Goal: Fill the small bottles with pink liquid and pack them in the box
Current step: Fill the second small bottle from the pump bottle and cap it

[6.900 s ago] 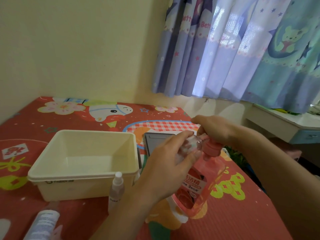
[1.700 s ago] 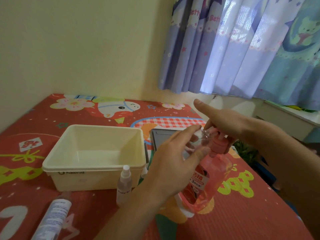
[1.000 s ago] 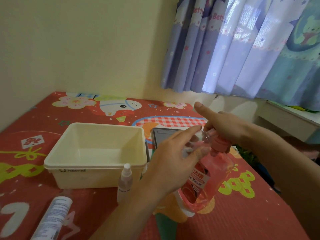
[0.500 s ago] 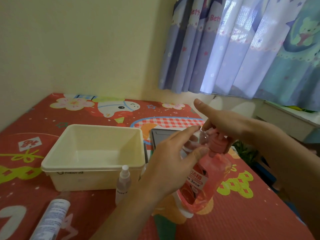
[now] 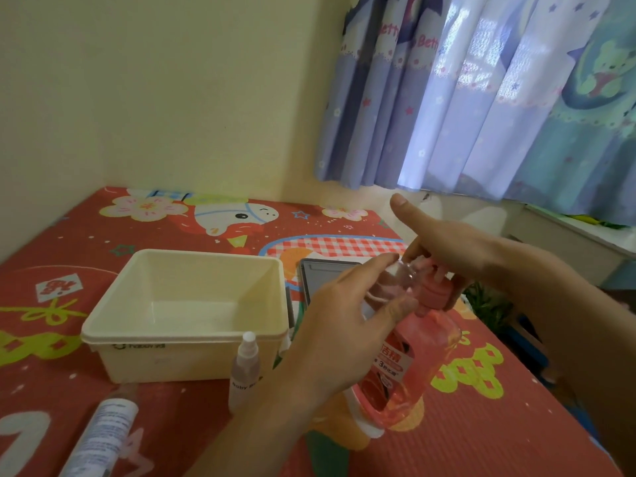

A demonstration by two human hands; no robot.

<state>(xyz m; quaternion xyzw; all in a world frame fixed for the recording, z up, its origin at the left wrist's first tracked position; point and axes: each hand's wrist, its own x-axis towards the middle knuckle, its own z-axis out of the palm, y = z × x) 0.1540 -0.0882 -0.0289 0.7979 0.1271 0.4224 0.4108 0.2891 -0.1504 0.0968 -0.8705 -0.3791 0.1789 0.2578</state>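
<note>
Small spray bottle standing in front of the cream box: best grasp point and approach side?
Grip the spray bottle around its straight lower body, below the narrow white cap, coming from the front. It stands upright, so a sideways wrap fits the body; the cap looks too slim to hold firmly. The box stands close behind it, and the left hand crowds its right side.

One cream box (image 5: 186, 325), one pink pump bottle (image 5: 409, 370), perhaps three small bottles (image 5: 245, 370), two hands (image 5: 344, 335).
</note>
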